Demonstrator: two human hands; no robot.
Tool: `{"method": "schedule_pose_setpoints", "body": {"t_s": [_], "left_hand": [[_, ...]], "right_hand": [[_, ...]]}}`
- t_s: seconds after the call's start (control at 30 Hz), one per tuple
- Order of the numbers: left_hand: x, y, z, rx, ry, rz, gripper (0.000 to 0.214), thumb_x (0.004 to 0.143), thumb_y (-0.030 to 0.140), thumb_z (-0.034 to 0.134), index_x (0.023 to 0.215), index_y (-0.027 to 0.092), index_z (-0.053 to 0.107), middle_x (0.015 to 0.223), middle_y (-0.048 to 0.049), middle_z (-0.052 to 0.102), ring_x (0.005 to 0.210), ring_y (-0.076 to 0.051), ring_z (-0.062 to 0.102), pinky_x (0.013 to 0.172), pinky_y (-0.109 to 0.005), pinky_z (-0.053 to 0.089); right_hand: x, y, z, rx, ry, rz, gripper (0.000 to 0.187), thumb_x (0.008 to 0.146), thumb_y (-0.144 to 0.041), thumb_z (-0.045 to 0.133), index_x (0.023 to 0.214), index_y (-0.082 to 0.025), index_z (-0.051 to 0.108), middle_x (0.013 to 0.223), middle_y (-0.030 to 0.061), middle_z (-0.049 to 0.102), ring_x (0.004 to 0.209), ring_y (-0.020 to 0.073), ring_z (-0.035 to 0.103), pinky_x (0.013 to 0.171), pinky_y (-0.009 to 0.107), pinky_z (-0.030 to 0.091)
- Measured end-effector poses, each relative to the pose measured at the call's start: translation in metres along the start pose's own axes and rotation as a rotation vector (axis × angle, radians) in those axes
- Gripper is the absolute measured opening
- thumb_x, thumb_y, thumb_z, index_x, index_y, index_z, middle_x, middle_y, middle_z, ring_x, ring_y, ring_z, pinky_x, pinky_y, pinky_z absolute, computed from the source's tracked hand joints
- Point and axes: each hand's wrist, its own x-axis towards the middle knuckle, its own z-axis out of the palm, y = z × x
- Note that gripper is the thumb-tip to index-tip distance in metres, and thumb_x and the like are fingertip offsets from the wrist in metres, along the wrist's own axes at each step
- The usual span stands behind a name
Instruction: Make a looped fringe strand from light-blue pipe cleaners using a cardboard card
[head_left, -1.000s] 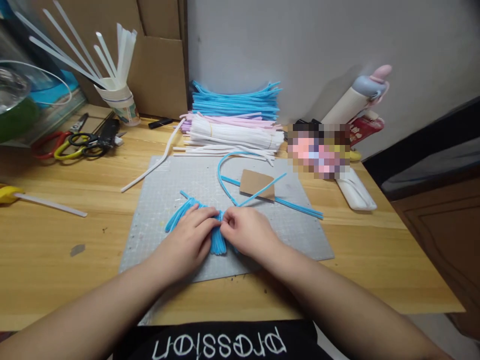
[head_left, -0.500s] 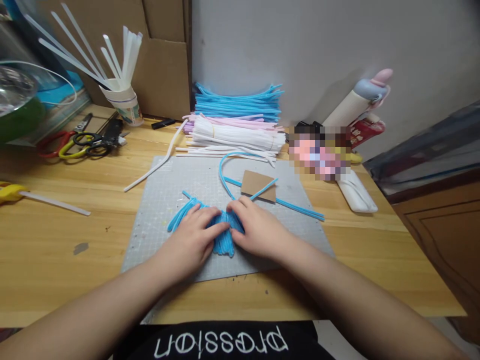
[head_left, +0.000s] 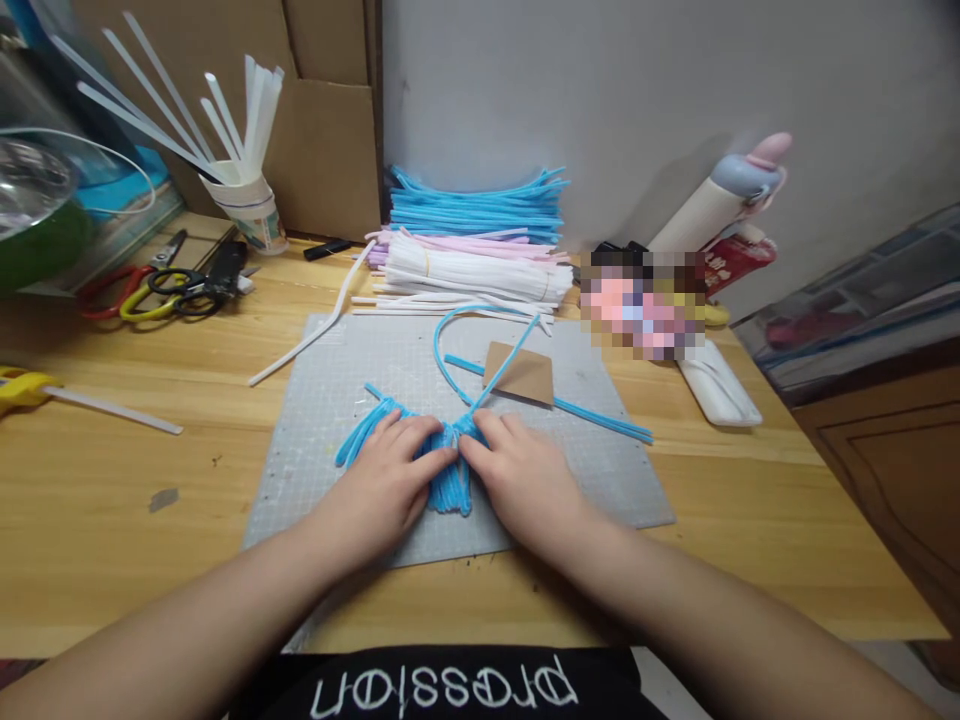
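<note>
A bundle of blue pipe cleaners (head_left: 448, 485) lies on the grey cutting mat (head_left: 330, 380). My left hand (head_left: 382, 480) presses down on its left half, fingers close together and pinching at the middle. My right hand (head_left: 517, 475) covers the right half, its fingertips pinched at the same middle point. From there a single blue pipe cleaner (head_left: 450, 340) rises and loops back across the mat. A small brown card (head_left: 521, 372) lies just beyond my right hand, with another blue pipe cleaner (head_left: 600, 418) running under it.
Stacked blue, pink and white pipe cleaners (head_left: 472, 240) sit against the wall behind the mat. A paper cup of white sticks (head_left: 244, 205) and scissors (head_left: 161, 290) stand at the back left. A yellow-handled tool (head_left: 30, 385) lies at left, a white case (head_left: 712, 385) at right.
My right hand has slid lower and flatter over the bundle's right half. The loose blue pipe cleaner end has swung from pointing right to standing more upright.
</note>
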Motion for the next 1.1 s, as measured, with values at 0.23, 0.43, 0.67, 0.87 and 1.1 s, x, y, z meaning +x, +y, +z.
{"method": "schedule_pose_setpoints", "body": {"t_s": [0.23, 0.43, 0.67, 0.87, 1.1], "left_hand": [[0.002, 0.0, 0.001, 0.054, 0.035, -0.037, 0.042, 0.086, 0.013, 0.044, 0.128, 0.006, 0.046, 0.129, -0.0196, 0.049, 0.12, -0.029, 0.045, 0.102, -0.05, 0.041], [0.002, -0.001, 0.002, 0.07, 0.014, -0.01, 0.043, 0.087, 0.014, 0.044, 0.129, 0.007, 0.046, 0.13, -0.0177, 0.05, 0.121, -0.029, 0.044, 0.106, -0.05, 0.036], [0.001, -0.001, 0.002, 0.074, 0.014, -0.01, 0.044, 0.087, 0.015, 0.043, 0.131, 0.01, 0.045, 0.13, -0.0158, 0.049, 0.122, -0.028, 0.043, 0.107, -0.051, 0.035], [0.002, 0.0, 0.003, 0.108, -0.004, -0.025, 0.041, 0.086, 0.014, 0.045, 0.126, 0.012, 0.053, 0.13, -0.0155, 0.05, 0.12, -0.03, 0.043, 0.106, -0.053, 0.035], [0.002, 0.002, 0.003, 0.129, -0.03, -0.025, 0.046, 0.084, 0.011, 0.045, 0.13, 0.013, 0.051, 0.133, -0.016, 0.046, 0.123, -0.031, 0.041, 0.106, -0.055, 0.033]], "right_hand": [[-0.004, -0.007, 0.005, 0.157, -0.021, 0.044, 0.031, 0.086, -0.01, 0.044, 0.113, -0.012, 0.059, 0.098, 0.0122, 0.059, 0.089, 0.0252, 0.049, 0.075, 0.039, 0.042], [0.0, -0.01, 0.002, 0.246, -0.08, 0.081, 0.038, 0.085, -0.012, 0.041, 0.121, -0.009, 0.054, 0.103, 0.0134, 0.058, 0.093, 0.026, 0.05, 0.081, 0.041, 0.043], [-0.002, -0.008, 0.004, 0.316, -0.054, 0.018, 0.036, 0.086, -0.014, 0.042, 0.121, -0.011, 0.053, 0.104, 0.0119, 0.058, 0.094, 0.0247, 0.049, 0.084, 0.04, 0.044], [-0.002, 0.002, -0.004, 0.443, -0.019, 0.072, 0.026, 0.089, -0.016, 0.041, 0.105, -0.015, 0.061, 0.098, 0.0078, 0.059, 0.089, 0.0186, 0.054, 0.078, 0.032, 0.044], [-0.006, 0.005, -0.009, 0.18, -0.001, 0.17, 0.013, 0.084, -0.03, 0.055, 0.083, -0.018, 0.06, 0.087, 0.0053, 0.059, 0.08, 0.0204, 0.055, 0.065, 0.032, 0.039]]}}
